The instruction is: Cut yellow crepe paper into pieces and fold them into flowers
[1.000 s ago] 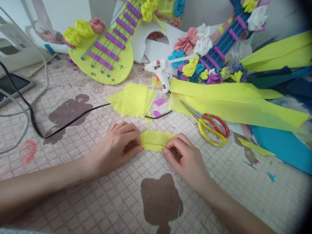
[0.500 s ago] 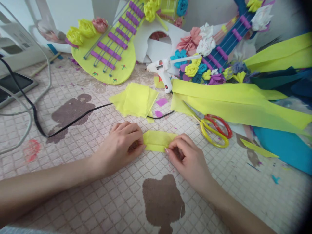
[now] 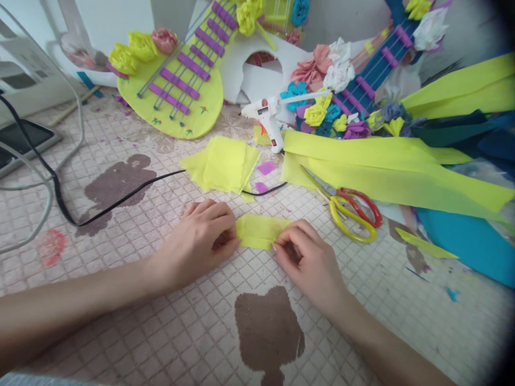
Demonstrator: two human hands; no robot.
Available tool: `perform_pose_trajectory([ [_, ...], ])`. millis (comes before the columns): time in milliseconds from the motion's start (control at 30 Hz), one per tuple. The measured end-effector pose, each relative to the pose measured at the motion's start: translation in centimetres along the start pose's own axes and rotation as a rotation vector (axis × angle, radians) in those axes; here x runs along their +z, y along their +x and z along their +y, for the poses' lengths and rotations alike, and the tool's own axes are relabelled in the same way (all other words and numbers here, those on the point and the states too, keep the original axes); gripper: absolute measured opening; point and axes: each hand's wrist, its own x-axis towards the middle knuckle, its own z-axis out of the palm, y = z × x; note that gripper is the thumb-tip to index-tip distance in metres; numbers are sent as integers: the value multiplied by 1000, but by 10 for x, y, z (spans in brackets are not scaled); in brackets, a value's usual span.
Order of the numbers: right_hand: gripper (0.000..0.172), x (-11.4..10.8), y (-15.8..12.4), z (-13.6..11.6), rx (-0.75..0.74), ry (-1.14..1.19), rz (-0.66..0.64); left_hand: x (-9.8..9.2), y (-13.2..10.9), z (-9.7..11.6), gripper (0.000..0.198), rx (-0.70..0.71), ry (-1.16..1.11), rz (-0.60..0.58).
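Note:
A piece of yellow crepe paper (image 3: 259,231), folded along its near edge, lies flat between my two hands on the patterned tablecloth. My left hand (image 3: 207,231) pinches its left end with thumb and fingers. At the right end, my right hand (image 3: 308,254) pinches the near corner, thumb against the curled fingers. Just beyond the hands sits a stack of yellow paper squares (image 3: 225,163). Open scissors (image 3: 341,201) with one red and one yellow handle rest to the right, their blades partly over long yellow paper strips (image 3: 386,166).
A white glue gun (image 3: 269,120) stands behind the stack, its black cord (image 3: 120,202) running left. Farther back are a yellow paper guitar (image 3: 177,88) and a blue one (image 3: 376,69) with paper flowers. A phone (image 3: 28,140) lies at left, blue paper (image 3: 462,238) at right.

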Motion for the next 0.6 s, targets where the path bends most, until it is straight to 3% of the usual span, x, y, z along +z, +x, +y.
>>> perform_pose_trajectory([
  [333, 9, -1, -3, -1, 14, 23, 15, 2, -1, 0, 2, -15, -57, 23],
  [500, 10, -4, 0, -2, -2, 16, -47, 1, 0, 1, 16, 35, -130, -19],
  [600, 7, -4, 1, -3, 13, -4, -55, -1, 1, 0, 14, 34, -127, -47],
])
